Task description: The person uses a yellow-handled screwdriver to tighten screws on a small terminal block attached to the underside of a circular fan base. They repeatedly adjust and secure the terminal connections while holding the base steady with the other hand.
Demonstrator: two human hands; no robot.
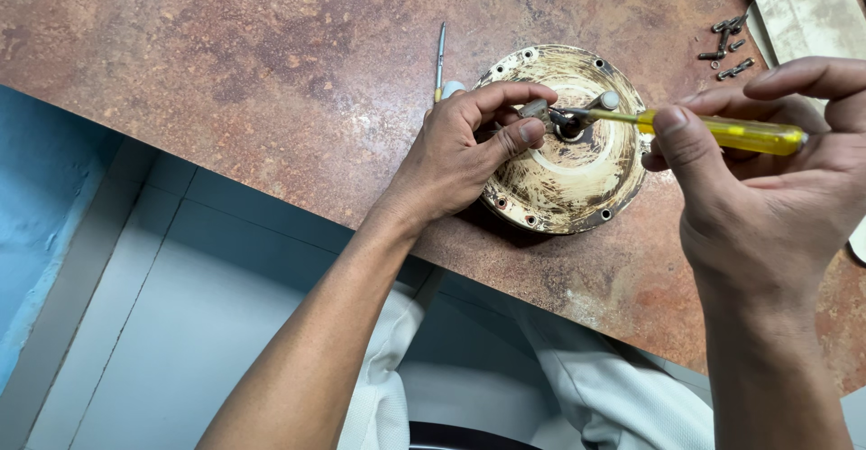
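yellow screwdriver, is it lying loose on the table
No, the right hand holds the yellow screwdriver, its tip at the centre of the round metal plate.

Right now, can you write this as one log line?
left hand: pinches small part at round metal cover centre | right hand: holds yellow screwdriver, tip there

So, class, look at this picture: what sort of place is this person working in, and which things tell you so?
Probably a repair workbench. A worn, stained brown worktop bears a scuffed round metal cover, the right hand holds a yellow-handled screwdriver to its centre, and loose screws lie nearby.
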